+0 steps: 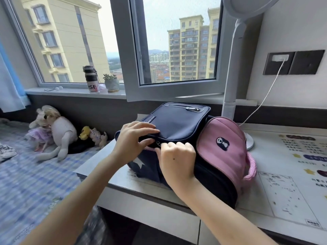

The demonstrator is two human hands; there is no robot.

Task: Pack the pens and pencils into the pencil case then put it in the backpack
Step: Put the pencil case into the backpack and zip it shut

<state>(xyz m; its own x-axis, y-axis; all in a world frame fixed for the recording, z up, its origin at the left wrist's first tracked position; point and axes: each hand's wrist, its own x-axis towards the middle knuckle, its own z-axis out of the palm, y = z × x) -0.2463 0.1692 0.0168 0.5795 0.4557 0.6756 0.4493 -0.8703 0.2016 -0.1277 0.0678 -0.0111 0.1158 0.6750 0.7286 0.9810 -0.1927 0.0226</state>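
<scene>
Gripping the backpack (184,121) by its navy flap edge, fingers above and thumb below, the left hand (134,140) sits beside the right hand (177,160), which pinches the zipper pull (158,144).

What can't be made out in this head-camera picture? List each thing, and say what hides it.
1. The pencil case, pens and pencils: none shows in the head view; if packed, the backpack hides them.
2. What the right hand holds, if anything: its curled fingers cover it.
3. Print on the desk sheet: too blurred to read.
4. The lamp head: cut off by the top edge.
</scene>
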